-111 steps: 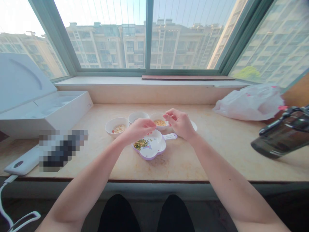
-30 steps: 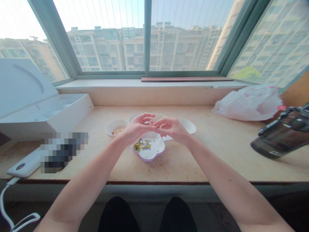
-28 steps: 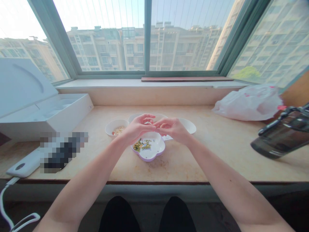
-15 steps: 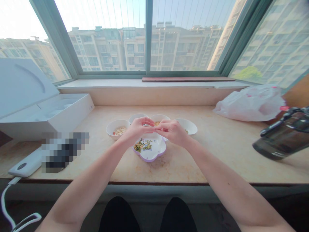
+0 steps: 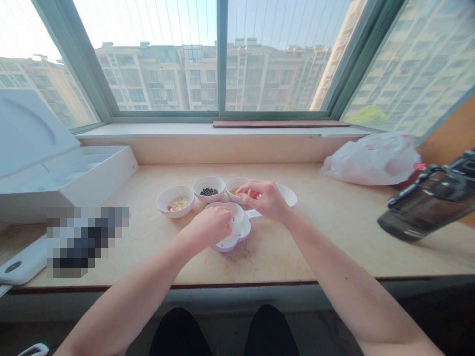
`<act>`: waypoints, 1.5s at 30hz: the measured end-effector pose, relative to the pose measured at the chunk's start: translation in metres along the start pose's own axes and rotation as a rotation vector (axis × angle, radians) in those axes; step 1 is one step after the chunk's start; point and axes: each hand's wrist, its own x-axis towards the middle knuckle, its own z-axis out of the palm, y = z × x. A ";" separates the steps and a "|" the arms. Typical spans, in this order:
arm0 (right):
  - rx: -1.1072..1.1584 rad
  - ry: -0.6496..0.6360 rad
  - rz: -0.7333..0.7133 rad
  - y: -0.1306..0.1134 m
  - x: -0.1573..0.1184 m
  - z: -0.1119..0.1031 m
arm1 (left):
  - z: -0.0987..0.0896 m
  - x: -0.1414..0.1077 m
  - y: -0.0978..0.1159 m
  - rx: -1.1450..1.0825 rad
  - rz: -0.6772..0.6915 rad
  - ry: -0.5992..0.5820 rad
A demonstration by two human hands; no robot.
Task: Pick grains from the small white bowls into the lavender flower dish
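Note:
My left hand (image 5: 210,228) is pinched down over a white, lilac-rimmed flower-shaped dish (image 5: 240,232), and it hides most of the dish's contents. My right hand (image 5: 262,200) hangs with its fingers drawn together at the edge of a white bowl of yellow grains (image 5: 234,189). Behind that hand, a white bowl or plate (image 5: 288,194) is partly hidden. A white bowl of black beans (image 5: 209,190) stands beyond the dish, and a white bowl of pale flakes (image 5: 175,201) is to its left. Anything held in my fingers is too small to see.
All of this stands on a cream stone counter (image 5: 334,237) below a window. An open white box (image 5: 55,170) and a white power bank (image 5: 22,264) lie left, beside a pixelated patch (image 5: 87,242). A plastic bag (image 5: 371,160) and a dark bottle (image 5: 426,202) are right.
My hands have parted from their fingertip-to-fingertip position. The left has dropped onto the dish, and the right has moved towards the yellow grains. The black beans now show.

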 end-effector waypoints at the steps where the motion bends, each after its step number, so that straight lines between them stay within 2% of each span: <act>1: 0.001 -0.005 -0.005 0.000 0.000 0.000 | 0.002 0.000 0.002 0.027 -0.019 -0.015; 4: -0.003 -0.019 -0.024 0.001 -0.001 0.001 | 0.008 0.001 0.004 0.081 -0.042 -0.045; 12: -0.004 -0.015 -0.069 0.001 0.000 0.001 | 0.014 0.008 0.006 0.218 0.022 -0.049; 16: -0.005 -0.013 -0.074 0.001 0.000 0.002 | 0.015 0.013 0.000 0.170 0.027 0.001; 26: 0.041 -0.006 -0.085 0.006 0.001 0.003 | 0.009 0.013 -0.012 0.047 0.041 0.024; 36: 0.046 0.012 -0.051 0.006 0.002 0.001 | 0.012 0.018 -0.021 0.056 0.099 0.015; 45: 0.040 -0.002 0.040 0.003 0.003 -0.006 | 0.013 0.016 -0.027 0.076 0.032 0.024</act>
